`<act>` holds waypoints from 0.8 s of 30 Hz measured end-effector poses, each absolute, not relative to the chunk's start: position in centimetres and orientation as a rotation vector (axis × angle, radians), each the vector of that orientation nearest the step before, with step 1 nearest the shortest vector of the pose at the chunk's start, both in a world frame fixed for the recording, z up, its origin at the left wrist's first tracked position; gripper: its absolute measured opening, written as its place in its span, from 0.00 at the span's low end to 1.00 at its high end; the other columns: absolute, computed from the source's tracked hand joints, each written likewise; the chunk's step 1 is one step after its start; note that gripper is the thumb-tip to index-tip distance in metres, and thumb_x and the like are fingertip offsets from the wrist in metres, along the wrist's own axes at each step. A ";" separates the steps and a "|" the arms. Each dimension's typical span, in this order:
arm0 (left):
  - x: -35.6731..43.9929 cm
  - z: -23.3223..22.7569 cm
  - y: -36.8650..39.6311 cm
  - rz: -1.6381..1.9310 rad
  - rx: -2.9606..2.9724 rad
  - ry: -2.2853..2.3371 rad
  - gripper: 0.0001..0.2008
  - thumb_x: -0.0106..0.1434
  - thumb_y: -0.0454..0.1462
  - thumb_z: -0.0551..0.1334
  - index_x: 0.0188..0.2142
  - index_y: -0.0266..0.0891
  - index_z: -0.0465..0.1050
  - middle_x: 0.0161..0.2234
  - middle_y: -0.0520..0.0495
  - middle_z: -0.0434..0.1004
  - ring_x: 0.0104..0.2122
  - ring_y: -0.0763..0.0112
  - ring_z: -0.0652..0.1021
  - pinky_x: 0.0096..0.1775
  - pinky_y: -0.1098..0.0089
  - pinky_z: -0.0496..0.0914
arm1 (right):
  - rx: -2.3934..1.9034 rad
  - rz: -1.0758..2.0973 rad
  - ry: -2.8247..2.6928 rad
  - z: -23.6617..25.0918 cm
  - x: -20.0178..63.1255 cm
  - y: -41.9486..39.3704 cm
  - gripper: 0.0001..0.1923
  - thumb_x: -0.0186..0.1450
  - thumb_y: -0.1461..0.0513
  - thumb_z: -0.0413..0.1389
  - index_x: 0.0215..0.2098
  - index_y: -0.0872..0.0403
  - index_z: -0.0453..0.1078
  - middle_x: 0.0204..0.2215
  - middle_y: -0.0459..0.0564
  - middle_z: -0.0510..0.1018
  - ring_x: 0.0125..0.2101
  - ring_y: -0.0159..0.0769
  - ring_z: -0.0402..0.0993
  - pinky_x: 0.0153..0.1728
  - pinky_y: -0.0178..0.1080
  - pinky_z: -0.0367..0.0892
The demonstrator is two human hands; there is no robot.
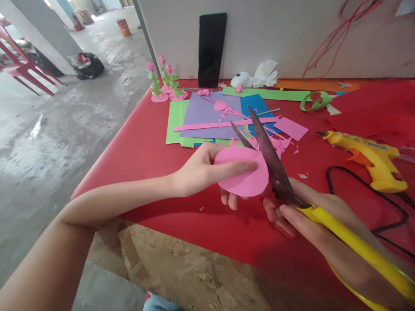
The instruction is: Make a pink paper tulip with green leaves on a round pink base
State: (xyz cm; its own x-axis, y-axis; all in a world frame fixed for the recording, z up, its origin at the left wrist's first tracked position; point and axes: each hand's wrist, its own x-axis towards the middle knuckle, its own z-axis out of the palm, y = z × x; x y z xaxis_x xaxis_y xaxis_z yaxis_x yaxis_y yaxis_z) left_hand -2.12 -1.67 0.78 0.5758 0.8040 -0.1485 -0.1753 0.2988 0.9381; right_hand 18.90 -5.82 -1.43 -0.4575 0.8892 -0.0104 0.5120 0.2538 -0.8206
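Observation:
My left hand (pixel 210 170) grips a rounded pink paper disc (pixel 236 181), thumb on top and fingers beneath it. In my right hand (pixel 308 216) is a pair of scissors (pixel 275 168) with yellow handles and dark blades. The blades stand apart and point away from me, at the disc's right edge. Beyond them lie pink paper scraps (pixel 277 144), a pink strip (pixel 210 125) and a small pink rectangle (pixel 292 128). These rest on and beside purple (pixel 201 110), green (pixel 175 123) and blue (pixel 256 103) paper sheets.
A yellow glue gun (pixel 366 151) with a black cord lies on the red table (pixel 136 151) at the right. Pink paper flowers on green spiral stems (pixel 157 88) stand at the back left corner. A black phone (pixel 212 49) leans against the wall. Green paper curls (pixel 316 101) lie at the back.

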 end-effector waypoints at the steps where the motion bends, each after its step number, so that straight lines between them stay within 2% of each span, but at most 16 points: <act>1: -2.2 0.8 -1.6 0.719 1.071 0.698 0.17 0.53 0.46 0.69 0.24 0.32 0.72 0.14 0.52 0.74 0.12 0.76 0.74 0.15 0.80 0.68 | -1.248 1.089 -2.079 -1.5 18.9 -5.8 0.17 0.70 0.50 0.43 0.31 0.52 0.60 0.19 0.41 0.65 0.17 0.25 0.60 0.19 0.32 0.55; 8: -2.5 0.8 -1.2 0.693 1.062 0.689 0.17 0.52 0.46 0.70 0.23 0.32 0.72 0.15 0.53 0.75 0.11 0.77 0.73 0.14 0.81 0.67 | -1.149 1.016 -2.159 -1.3 19.2 -5.3 0.14 0.71 0.54 0.43 0.33 0.51 0.61 0.18 0.40 0.65 0.17 0.24 0.60 0.18 0.30 0.55; 12: -2.6 1.1 -1.0 0.689 1.075 0.687 0.14 0.53 0.41 0.70 0.22 0.32 0.73 0.14 0.54 0.74 0.11 0.77 0.73 0.14 0.80 0.67 | -1.117 0.929 -2.161 -0.9 18.8 -5.6 0.11 0.71 0.57 0.44 0.33 0.51 0.63 0.17 0.40 0.65 0.17 0.23 0.62 0.18 0.28 0.55; 15: -2.7 1.1 -0.8 0.683 1.088 0.694 0.09 0.55 0.37 0.68 0.23 0.33 0.73 0.16 0.54 0.76 0.11 0.77 0.73 0.14 0.80 0.68 | -1.200 0.912 -2.075 -0.7 18.5 -5.9 0.13 0.70 0.55 0.46 0.31 0.51 0.64 0.16 0.40 0.63 0.16 0.23 0.57 0.16 0.30 0.51; 18: -2.6 1.0 -0.7 0.703 1.131 0.705 0.11 0.56 0.37 0.67 0.21 0.33 0.73 0.14 0.54 0.75 0.11 0.78 0.73 0.14 0.80 0.67 | -1.344 0.885 -2.029 -0.6 18.7 -5.4 0.15 0.68 0.51 0.47 0.32 0.52 0.67 0.15 0.41 0.62 0.15 0.23 0.55 0.16 0.30 0.51; 20: -2.5 0.7 -0.7 0.737 1.157 0.724 0.13 0.56 0.38 0.67 0.19 0.34 0.72 0.13 0.54 0.73 0.11 0.78 0.72 0.14 0.80 0.65 | -1.452 0.806 -2.002 -0.7 19.1 -4.4 0.16 0.65 0.50 0.49 0.34 0.53 0.68 0.16 0.43 0.66 0.16 0.24 0.58 0.18 0.30 0.54; 24: -2.4 0.1 -0.7 0.824 1.191 0.817 0.15 0.56 0.42 0.67 0.19 0.35 0.73 0.10 0.56 0.69 0.09 0.81 0.69 0.13 0.81 0.62 | -1.771 0.482 -2.078 -1.7 19.6 -1.7 0.17 0.58 0.54 0.52 0.40 0.55 0.72 0.25 0.50 0.76 0.23 0.32 0.70 0.25 0.32 0.59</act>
